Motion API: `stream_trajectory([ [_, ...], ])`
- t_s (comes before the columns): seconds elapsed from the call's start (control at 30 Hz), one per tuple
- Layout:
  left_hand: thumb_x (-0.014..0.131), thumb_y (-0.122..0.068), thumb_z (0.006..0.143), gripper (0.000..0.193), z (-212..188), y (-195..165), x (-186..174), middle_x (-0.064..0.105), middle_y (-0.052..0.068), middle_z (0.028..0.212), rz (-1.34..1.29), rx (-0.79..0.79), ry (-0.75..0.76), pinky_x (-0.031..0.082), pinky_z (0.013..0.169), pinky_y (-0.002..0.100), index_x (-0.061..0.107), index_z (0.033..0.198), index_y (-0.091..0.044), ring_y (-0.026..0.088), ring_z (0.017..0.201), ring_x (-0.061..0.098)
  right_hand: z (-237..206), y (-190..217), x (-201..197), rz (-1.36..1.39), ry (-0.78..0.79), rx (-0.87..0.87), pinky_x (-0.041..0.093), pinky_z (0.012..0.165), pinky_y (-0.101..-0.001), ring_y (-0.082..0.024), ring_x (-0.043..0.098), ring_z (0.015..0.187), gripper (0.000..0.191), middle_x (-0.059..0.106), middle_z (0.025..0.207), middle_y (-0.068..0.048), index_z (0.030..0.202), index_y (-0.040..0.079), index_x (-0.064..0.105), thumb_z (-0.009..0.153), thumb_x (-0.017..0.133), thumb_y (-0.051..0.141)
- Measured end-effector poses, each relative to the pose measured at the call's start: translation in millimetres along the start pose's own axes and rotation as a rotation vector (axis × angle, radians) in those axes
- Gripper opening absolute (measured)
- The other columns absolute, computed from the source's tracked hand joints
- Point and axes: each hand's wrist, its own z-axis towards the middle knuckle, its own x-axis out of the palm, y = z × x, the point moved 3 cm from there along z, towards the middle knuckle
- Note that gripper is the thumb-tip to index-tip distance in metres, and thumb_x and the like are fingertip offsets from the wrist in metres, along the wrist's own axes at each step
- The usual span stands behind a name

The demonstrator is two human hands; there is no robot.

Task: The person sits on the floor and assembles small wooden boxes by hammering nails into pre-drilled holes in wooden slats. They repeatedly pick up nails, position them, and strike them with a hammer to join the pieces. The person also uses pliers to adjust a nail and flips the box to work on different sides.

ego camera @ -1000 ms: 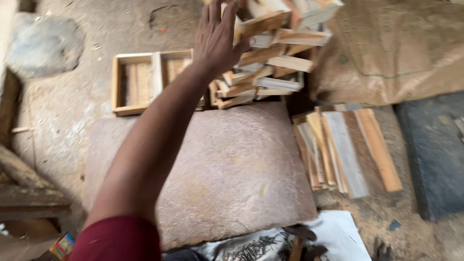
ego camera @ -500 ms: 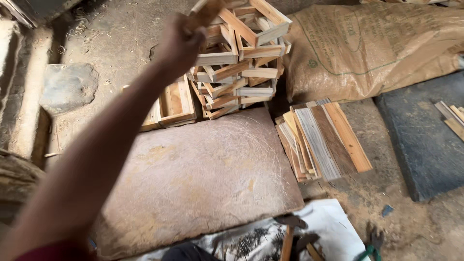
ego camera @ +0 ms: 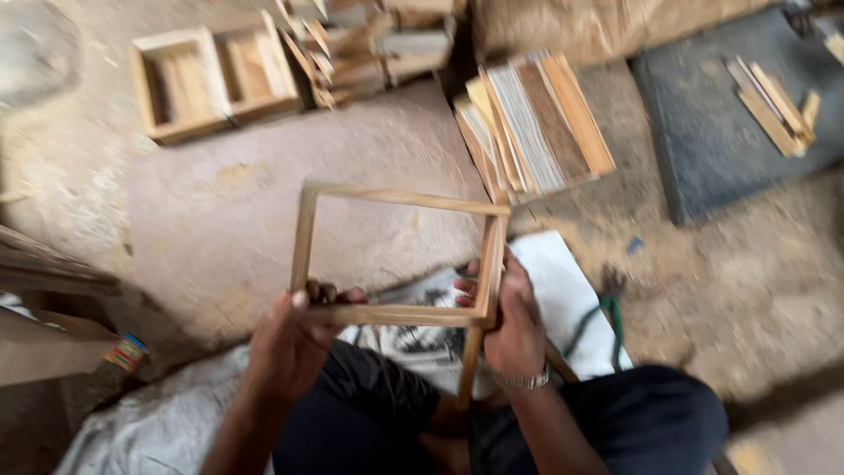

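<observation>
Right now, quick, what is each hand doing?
Left hand: closed on the near rail of the wooden frame.
Right hand: closed on the frame's near right corner.

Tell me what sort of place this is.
Probably a small floor-level woodworking shop: both hands hold a bare wooden frame, cut slats lie stacked nearby, and finished wooden boxes sit on the dusty floor.

A large tan sack lies along the far edge of the floor, bulging and creased, behind the stacked wood. At the near left, a small object with a bright striped label in red, yellow and blue sits on the ground beside a flat brown cardboard piece. A printed sheet of white paper with dark markings is spread under the seated person's knees.
</observation>
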Motion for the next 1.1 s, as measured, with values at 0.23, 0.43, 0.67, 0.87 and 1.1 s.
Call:
stream_trajectory([
  [0.23,0.057,-0.022,0.106,0.042,-61,46,-25,0.072,0.028,0.126,-0.109,-0.146,-0.128,0.050,0.076,0.023,0.055,0.138,0.005,0.029,0.118,0.064,-42,28,-9,-0.207,-0.047,0.148,0.062,0.083,-0.0390,-0.025,0.071,0.099,0.053,0.066,0.123,-0.015,0.152,-0.002,0.047,0.101,0.059,0.010],
  [0.43,0.055,-0.011,0.104,0.051,-64,40,-7,0.062,0.018,0.127,-0.077,-0.128,-0.097,0.058,0.103,0.038,0.040,0.151,0.001,0.037,0.133,0.061,-54,40,-19,-0.218,0.108,0.159,0.060,0.093,-0.0424,-0.029,0.067,0.112,0.060,0.061,0.134,-0.016,0.158,-0.001,0.040,0.102,0.058,0.006],
  [0.67,0.054,-0.004,0.101,0.066,-63,36,4,0.058,0.026,0.138,-0.039,-0.104,-0.004,0.054,0.106,0.047,0.025,0.160,-0.002,0.042,0.135,0.056,-65,54,-18,-0.271,0.244,0.152,0.060,0.099,-0.0483,-0.034,0.064,0.124,0.067,0.056,0.143,-0.019,0.160,0.000,0.033,0.099,0.058,0.002],
  [0.87,0.055,-0.003,0.097,0.073,-67,36,0,0.054,0.027,0.140,-0.007,-0.130,0.012,0.056,0.104,0.052,0.019,0.161,-0.003,0.042,0.132,0.059,-73,51,-30,-0.299,0.289,0.139,0.051,0.110,-0.0487,-0.036,0.062,0.128,0.071,0.053,0.147,-0.020,0.161,0.000,0.033,0.096,0.061,-0.001],
  [1.1,0.064,0.007,0.087,0.076,-67,24,0,0.056,0.021,0.138,0.570,-0.179,0.067,0.059,0.103,0.046,0.031,0.154,-0.006,0.034,0.128,0.061,-65,54,-47,-0.193,0.262,0.133,0.044,0.116,-0.0570,-0.041,0.050,0.140,0.066,0.047,0.153,-0.022,0.155,0.001,0.031,0.099,0.061,0.018],
])
